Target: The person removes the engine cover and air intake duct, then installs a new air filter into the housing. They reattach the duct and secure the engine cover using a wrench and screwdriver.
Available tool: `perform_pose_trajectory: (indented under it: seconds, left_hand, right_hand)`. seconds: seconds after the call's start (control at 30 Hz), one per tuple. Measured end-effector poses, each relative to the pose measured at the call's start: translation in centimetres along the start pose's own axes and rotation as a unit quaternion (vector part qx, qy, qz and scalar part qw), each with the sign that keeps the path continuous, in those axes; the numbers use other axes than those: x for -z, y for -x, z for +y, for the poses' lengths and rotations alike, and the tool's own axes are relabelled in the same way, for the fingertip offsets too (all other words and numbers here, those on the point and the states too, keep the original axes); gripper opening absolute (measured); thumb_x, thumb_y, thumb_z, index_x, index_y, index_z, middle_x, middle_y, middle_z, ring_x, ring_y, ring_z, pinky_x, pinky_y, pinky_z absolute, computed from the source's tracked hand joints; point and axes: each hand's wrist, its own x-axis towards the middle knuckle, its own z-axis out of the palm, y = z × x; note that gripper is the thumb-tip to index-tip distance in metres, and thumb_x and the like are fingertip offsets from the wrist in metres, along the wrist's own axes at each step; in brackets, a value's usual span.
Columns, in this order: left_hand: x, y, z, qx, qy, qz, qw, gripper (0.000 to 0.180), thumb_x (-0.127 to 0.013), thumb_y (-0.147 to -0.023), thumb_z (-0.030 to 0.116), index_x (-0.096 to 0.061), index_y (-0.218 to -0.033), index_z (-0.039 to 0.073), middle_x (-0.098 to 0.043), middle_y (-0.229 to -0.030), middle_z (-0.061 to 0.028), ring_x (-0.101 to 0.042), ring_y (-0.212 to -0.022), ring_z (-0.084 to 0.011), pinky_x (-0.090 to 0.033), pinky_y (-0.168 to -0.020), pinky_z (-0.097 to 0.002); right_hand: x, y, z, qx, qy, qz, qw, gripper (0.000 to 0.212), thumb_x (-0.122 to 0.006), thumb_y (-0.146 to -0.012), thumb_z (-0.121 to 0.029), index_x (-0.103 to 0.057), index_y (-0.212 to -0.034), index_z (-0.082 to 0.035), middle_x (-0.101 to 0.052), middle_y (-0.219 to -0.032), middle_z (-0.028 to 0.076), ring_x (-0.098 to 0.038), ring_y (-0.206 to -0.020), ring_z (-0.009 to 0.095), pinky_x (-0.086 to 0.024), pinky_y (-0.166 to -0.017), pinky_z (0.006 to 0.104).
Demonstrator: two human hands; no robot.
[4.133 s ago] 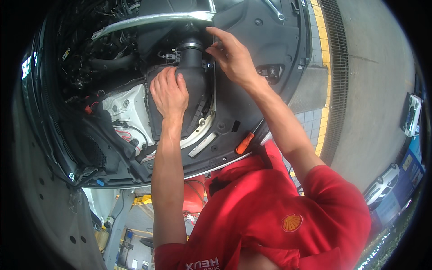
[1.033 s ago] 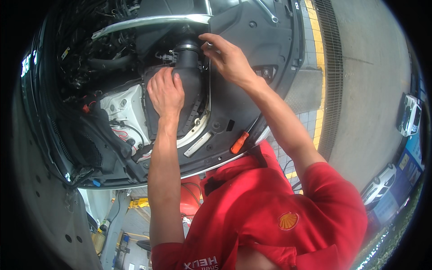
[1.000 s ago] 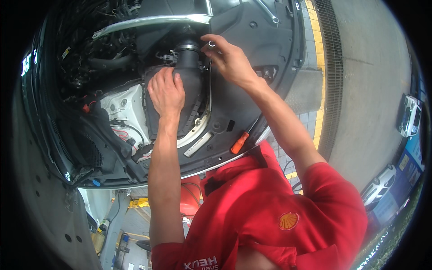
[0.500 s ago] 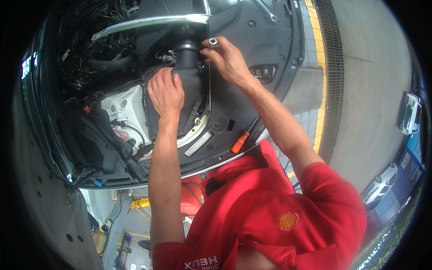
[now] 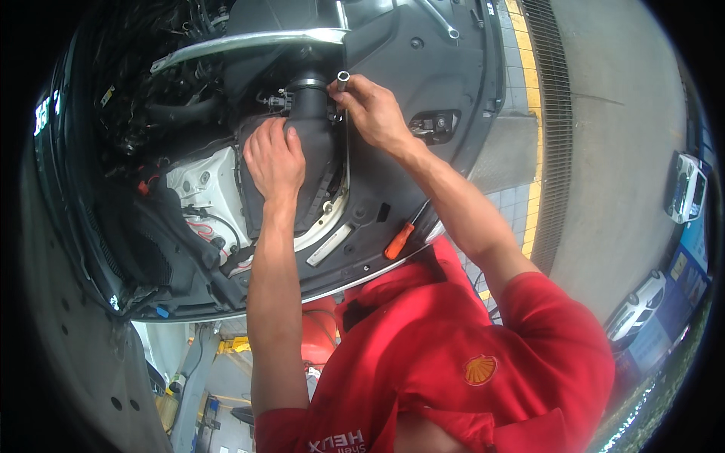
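My left hand lies with its fingers stretched out on the black plastic air filter housing in the engine bay. My right hand is closed around a metal socket wrench, just right of the black intake pipe with its metal clamp. The wrench's hollow end points up past my thumb and fingertips. My fingers hide its lower part, so what it touches down there cannot be seen. A connector with a cable sits on the pipe's left side.
An orange-handled screwdriver lies on the black front cover. A combination wrench rests farther back on it. A silver strut bar crosses the bay. White bodywork shows left of the housing. A floor grating runs beyond the car.
My right hand has shifted slightly left and down with the socket wrench, closer to the intake pipe. My left hand stays on the housing. The whole view has shifted a little.
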Motion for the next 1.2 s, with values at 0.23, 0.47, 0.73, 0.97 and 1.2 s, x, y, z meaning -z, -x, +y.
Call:
perform_pose_trajectory:
  seconds: [0.23, 0.47, 0.73, 0.97, 1.2]
  left_hand:
    - [0.6, -0.2, 0.5, -0.003, -0.012, -0.003, 1.000, 0.032, -0.069, -0.104, 0.021, -0.069, -0.133, 0.007, -0.071, -0.137, -0.0112, -0.065, -0.132, -0.0324, -0.047, -0.118, -0.0495]
    - [1.0, -0.2, 0.7, 0.001, 0.009, -0.003, 1.000, 0.032, -0.067, -0.105, 0.019, -0.068, -0.132, 0.004, -0.068, -0.137, -0.0144, -0.062, -0.132, -0.0345, -0.043, -0.121, -0.0520]
    - [1.0, 0.0, 0.6, -0.003, 0.015, 0.005, 1.000, 0.031, -0.066, -0.104, 0.021, -0.068, -0.129, 0.003, -0.069, -0.136, -0.0146, -0.063, -0.131, -0.0343, -0.043, -0.120, -0.0522]
    - [0.9, 0.1, 0.5, 0.002, 0.016, 0.003, 1.000, 0.032, -0.067, -0.103, 0.022, -0.068, -0.129, 0.003, -0.069, -0.136, -0.0145, -0.062, -0.131, -0.0344, -0.043, -0.120, -0.0527]
    - [1.1, -0.1, 0.7, 0.000, 0.021, 0.005, 1.000, 0.031, -0.067, -0.104, 0.022, -0.068, -0.129, 0.004, -0.069, -0.135, -0.0142, -0.063, -0.130, -0.0337, -0.043, -0.119, -0.0521]
  right_hand:
    - [-0.3, 0.3, -0.5, 0.076, 0.048, 0.080, 0.993, 0.016, -0.078, -0.097, -0.008, -0.065, -0.102, 0.000, -0.065, -0.100, 0.022, -0.066, -0.095, 0.042, -0.055, -0.086, 0.0469]
    - [-0.3, 0.6, 0.1, 0.055, 0.048, 0.039, 0.997, 0.016, -0.072, -0.107, -0.010, -0.063, -0.113, 0.001, -0.065, -0.101, 0.018, -0.066, -0.088, 0.039, -0.053, -0.080, 0.0457]
    - [-0.2, 0.8, 0.4, 0.118, 0.068, 0.019, 0.991, 0.022, -0.067, -0.111, -0.008, -0.065, -0.130, 0.002, -0.074, -0.115, 0.015, -0.075, -0.104, 0.024, -0.059, -0.094, 0.0370]
    - [-1.6, 0.6, 1.4, -0.027, -0.045, 0.083, 0.995, 0.015, -0.076, -0.105, -0.010, -0.066, -0.111, -0.001, -0.070, -0.096, 0.014, -0.069, -0.084, 0.026, -0.056, -0.078, 0.0396]
    - [-0.1, 0.4, 0.1, 0.072, 0.098, -0.004, 0.993, 0.015, -0.068, -0.112, -0.008, -0.069, -0.123, 0.001, -0.075, -0.111, 0.012, -0.075, -0.107, 0.020, -0.060, -0.095, 0.0374]
